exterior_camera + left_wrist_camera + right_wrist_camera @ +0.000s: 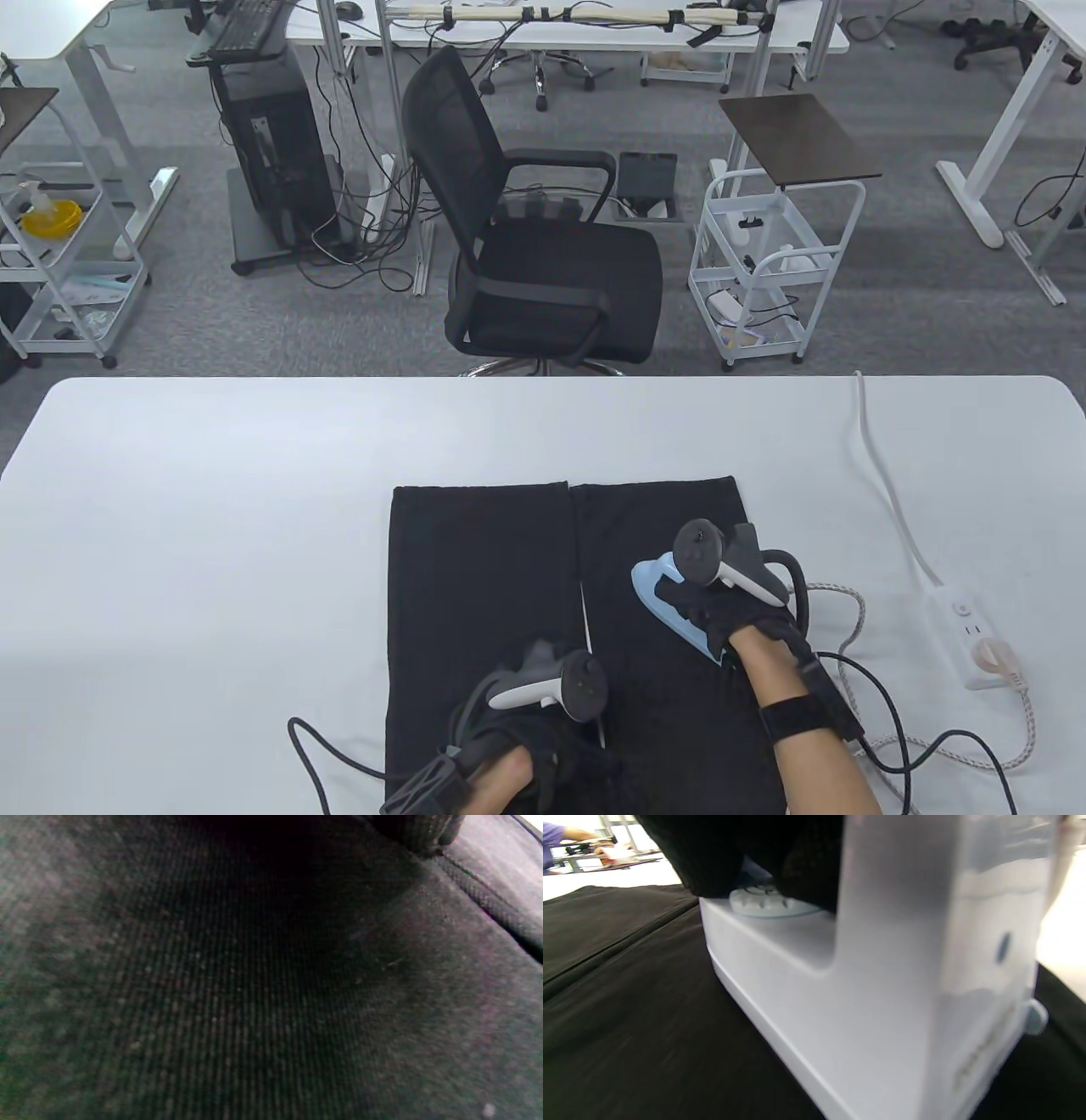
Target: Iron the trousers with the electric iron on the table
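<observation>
Bench [212, 526], white, carries black trousers [484, 577] spread flat near its front edge, legs side by side; pale blue iron [670, 607] sits soleplate-down on the right leg, right hand [721, 611] grasping its handle; left hand [543, 747] rests on the left leg by the gap between the legs, its grip impossible to tell; power strip [967, 632] lies well to the right.

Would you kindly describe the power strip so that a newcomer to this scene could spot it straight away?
Start at the large white table with the black trousers spread on it, then look towards its right edge, past the pale blue electric iron under the right hand. There lies the white oblong power strip, apart from the cloth, the only flat white block there, with one plug and a braided cord.
</observation>
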